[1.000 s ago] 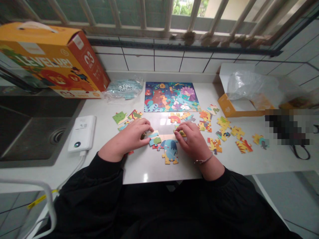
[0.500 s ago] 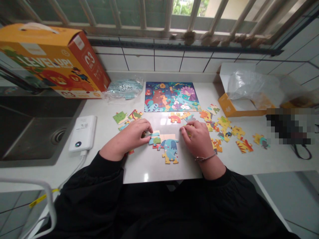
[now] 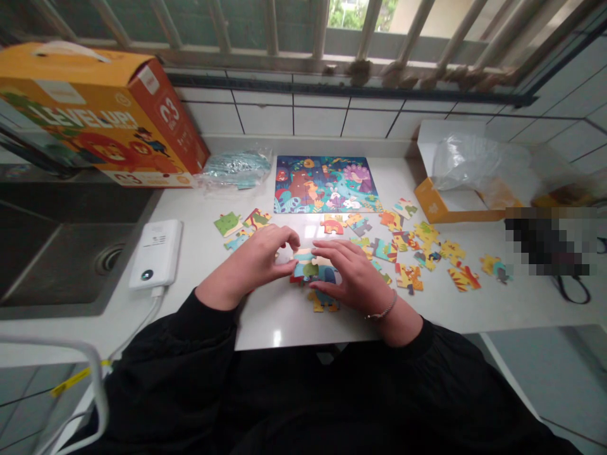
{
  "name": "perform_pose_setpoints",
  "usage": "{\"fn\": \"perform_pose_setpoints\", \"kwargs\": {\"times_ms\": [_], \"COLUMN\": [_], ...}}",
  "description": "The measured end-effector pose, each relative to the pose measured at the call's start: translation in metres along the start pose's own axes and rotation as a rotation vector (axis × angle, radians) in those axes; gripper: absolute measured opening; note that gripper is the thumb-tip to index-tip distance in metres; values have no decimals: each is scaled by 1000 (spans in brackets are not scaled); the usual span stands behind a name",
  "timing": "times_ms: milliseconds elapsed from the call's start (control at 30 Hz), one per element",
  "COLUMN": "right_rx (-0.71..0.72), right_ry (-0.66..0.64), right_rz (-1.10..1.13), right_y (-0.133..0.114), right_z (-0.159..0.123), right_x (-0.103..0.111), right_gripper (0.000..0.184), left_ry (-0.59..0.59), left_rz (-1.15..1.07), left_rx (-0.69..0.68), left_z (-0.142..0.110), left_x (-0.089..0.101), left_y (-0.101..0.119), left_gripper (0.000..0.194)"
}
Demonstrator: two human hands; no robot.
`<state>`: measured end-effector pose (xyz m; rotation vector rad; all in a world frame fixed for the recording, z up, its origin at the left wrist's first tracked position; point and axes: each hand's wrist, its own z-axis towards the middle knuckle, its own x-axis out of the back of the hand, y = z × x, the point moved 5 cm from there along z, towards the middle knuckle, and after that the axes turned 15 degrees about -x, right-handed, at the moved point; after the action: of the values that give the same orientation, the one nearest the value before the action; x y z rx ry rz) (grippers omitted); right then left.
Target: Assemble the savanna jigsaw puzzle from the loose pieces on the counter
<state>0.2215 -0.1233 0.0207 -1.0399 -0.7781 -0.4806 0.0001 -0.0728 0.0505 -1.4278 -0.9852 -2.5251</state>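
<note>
**Joined jigsaw pieces (image 3: 306, 268) under curved fingers (image 3: 332, 248)**

Left hand (image 3: 251, 256) half open, thumb against the pieces; right hand (image 3: 353, 275) half open, fingers spread over them; any firm grip impossible to tell; finished puzzle (image 3: 325, 183) beyond the fingertips; loose pieces (image 3: 427, 243) right of the right fingers.

Soft, even daylight comes in through the window bars (image 3: 265, 31) at 12 o'clock, where the view outside burns pale, almost white. The white worktop (image 3: 279, 328) is bright, with small patches of glare near its centre and toward 6 o'clock. Shadows are faint and diffuse, barely showing beneath the left hand (image 3: 246, 259) and right hand (image 3: 353, 275). The sink (image 3: 61, 253) at 9 o'clock and the sleeves (image 3: 190, 360) at 7 o'clock fall dark, with little detail. Wide-angle bending makes the bars and the tiles (image 3: 564, 107) lean toward the edges. A pixelated block (image 3: 550, 243) at 3 o'clock hides whatever lies there.
</note>
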Motion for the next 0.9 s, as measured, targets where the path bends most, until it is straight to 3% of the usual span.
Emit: {"fn": "perform_pose_setpoints", "kwargs": {"times_ms": [200, 400, 500, 633, 900], "right_rx": [17, -107, -101, -95, -97], "right_ry": [-52, 86, 72, 47, -1], "right_rz": [-11, -130, -174, -193, -172], "right_y": [7, 26, 31, 36, 40], "right_z": [-2, -18, -31, -44, -52], "right_x": [-3, 24, 32, 34, 36], "right_gripper": [34, 22, 16, 15, 22], "left_ry": [-25, -100, -168, -229, -228], "left_rz": [-32, -59, -52, -25, -33], "left_rx": [-38, -133, -184, -189, -160], "left_z": [5, 8, 8, 8, 7], "left_x": [-8, -18, -30, -41, -39], "left_y": [7, 6, 10, 11, 7], "left_gripper": [14, 14, 15, 14, 11]}}
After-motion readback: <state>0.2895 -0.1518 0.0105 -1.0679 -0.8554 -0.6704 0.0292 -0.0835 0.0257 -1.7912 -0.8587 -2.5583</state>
